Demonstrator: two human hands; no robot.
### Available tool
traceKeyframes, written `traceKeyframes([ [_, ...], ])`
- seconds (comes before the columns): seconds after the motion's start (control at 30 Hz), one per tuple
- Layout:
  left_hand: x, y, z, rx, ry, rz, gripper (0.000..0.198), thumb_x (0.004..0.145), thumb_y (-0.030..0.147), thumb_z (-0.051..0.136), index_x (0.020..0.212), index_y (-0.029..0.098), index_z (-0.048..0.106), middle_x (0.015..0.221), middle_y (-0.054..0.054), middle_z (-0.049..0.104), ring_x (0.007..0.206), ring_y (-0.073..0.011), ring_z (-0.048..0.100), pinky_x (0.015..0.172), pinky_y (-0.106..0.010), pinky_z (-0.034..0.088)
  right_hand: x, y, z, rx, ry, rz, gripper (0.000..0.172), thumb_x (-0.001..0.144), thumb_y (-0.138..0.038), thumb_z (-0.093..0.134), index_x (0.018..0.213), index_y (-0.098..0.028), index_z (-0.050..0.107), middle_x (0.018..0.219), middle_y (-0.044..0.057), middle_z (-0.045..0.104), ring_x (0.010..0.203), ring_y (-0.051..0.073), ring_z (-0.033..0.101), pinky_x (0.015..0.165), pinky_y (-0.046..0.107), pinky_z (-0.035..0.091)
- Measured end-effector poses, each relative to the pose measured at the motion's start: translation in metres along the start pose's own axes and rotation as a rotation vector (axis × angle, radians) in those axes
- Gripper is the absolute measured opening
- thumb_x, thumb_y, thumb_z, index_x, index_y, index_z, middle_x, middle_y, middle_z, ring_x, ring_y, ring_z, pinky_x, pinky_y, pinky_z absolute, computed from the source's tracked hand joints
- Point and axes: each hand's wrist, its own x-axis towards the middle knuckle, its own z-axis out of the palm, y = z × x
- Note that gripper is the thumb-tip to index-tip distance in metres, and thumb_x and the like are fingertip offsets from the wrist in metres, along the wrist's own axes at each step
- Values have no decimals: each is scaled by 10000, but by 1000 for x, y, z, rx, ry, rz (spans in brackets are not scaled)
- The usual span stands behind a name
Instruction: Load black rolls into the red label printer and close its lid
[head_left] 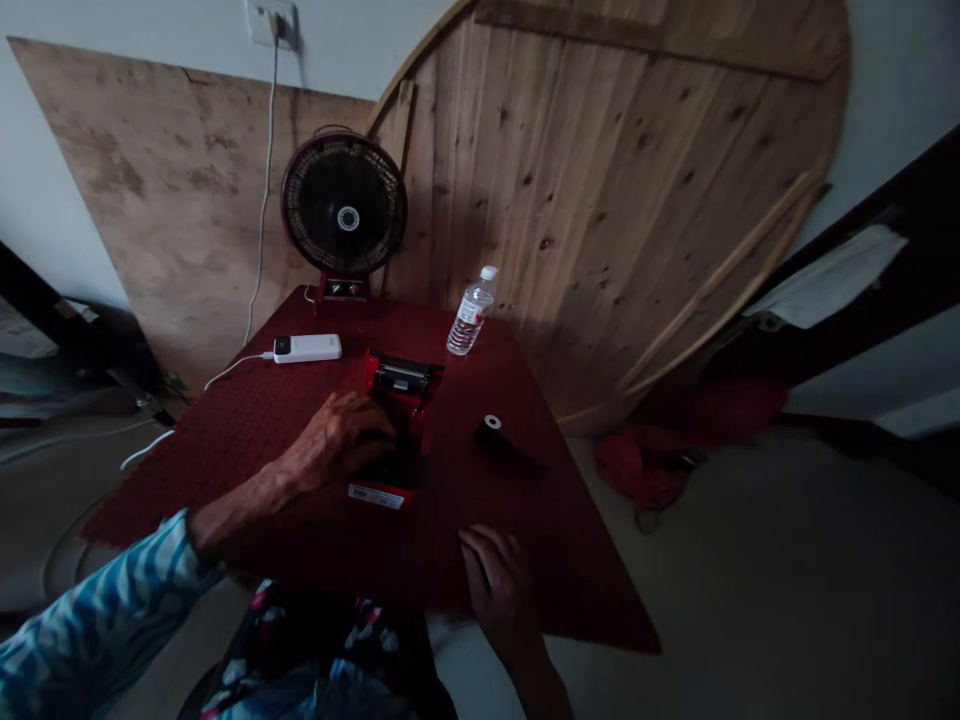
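Observation:
A small red and black device (409,462) with its lid raised sits on the dark red table; it looks like a label or receipt printer. Inside the raised part is a roller (403,378), and a white sticker (376,496) marks the near edge. My left hand (341,435) curls its bent fingers over the device's left side, with the fingertips partly in shadow. Resting at the table's near edge, my right hand (499,580) has loosely stretched fingers and holds nothing. Beyond it lies a black roll (493,430) with a white core, its loose end trailing rightward.
A white power bank (307,348) with a cable lies at the left. Behind stand a fan (345,205) and a clear water bottle (471,312). A large round wooden board (585,200) leans on the wall. Red bags (649,465) lie on the floor at right.

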Motion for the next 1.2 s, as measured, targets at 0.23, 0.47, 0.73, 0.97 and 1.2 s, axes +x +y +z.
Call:
traceKeyframes([
  [0.23,-39,16,8,169,-63,86,170,946,253,566,1043,252,705,945,-24,698,882,-193,551,777,-351,333,0,-1,-1,-6,-12,14,201,996,-230,452,1055,-197,642,986,78,684,878,207,640,782,370,494],
  [0.47,-58,16,17,217,-25,187,286,917,183,534,1176,222,648,993,-65,676,936,-226,540,870,-400,368,14,-5,-1,44,-64,19,205,986,-220,458,1078,-212,641,1000,76,687,921,204,657,795,353,536],
  [0.73,-67,9,29,111,58,184,336,962,162,409,1225,237,604,1049,-47,694,955,-192,578,1004,-419,335,29,-16,10,162,-65,11,181,963,-189,493,1048,-217,651,961,65,700,893,187,683,788,320,572],
  [0.97,-72,10,32,84,76,156,349,961,177,395,1234,244,601,1107,-58,692,1017,-206,574,1019,-442,329,54,-19,-3,215,39,59,208,966,-193,471,1095,-227,631,1009,84,688,933,195,689,798,318,582],
  [1.2,-75,9,38,136,116,141,304,951,165,450,1184,256,622,1068,-33,701,1002,-199,592,1033,-435,325,147,-22,-1,228,116,-31,284,977,-238,472,1248,-223,559,1202,115,605,1153,220,579,997,419,493],
])
